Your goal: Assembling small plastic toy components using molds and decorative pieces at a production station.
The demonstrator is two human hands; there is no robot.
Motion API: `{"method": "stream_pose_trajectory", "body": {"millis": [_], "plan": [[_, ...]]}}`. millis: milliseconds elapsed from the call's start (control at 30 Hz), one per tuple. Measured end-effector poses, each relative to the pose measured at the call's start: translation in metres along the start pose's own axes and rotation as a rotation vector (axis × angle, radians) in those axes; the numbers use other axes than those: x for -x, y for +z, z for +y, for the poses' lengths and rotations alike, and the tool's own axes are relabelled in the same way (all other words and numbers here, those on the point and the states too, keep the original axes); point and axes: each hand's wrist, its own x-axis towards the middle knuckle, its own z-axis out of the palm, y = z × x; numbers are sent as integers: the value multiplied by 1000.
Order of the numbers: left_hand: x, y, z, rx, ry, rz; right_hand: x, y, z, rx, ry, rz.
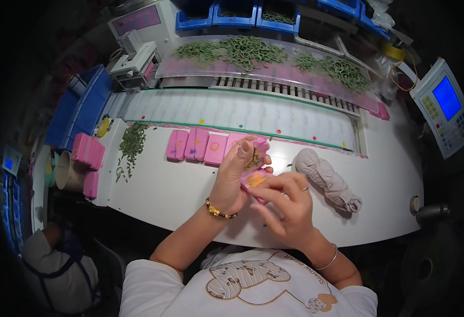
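Observation:
My left hand [231,177] is closed around a pink rubber mold [249,179] that is parted into an upper and a lower half. Greenish shapes show on the upper half, and an orange patch on the lower one. My right hand [290,203] has its fingers bent at the lower half, with a pink corner between thumb and forefinger; motion smears the fingertips a little. Behind my left hand stands a row of pink mold blocks [195,144], some with orange and blue marks. A rolled whitish cloth [327,179] lies to the right of my right hand.
Small green ring-like pieces [245,51] heap on a clear tray [290,68] at the back; more green bits [132,142] lie at left. Pink blocks [88,150] are stacked at the left edge. Blue bins [235,13] line the rear, and a control panel [446,105] stands at right.

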Motion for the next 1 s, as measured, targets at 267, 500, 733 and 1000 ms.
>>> {"method": "stream_pose_trajectory", "body": {"millis": [267,500,733,1000], "plan": [[0,7,-8,126,-192,165,-3,-1,3,-259,268,163],[1,7,-11,-117,-158,111,-9,-1,10,26,106,152],[-4,-11,-24,-135,10,110,-19,-9,16,57,-74,105],[-7,-14,6,-362,-127,88,-23,-33,27,-617,550,209]]}}
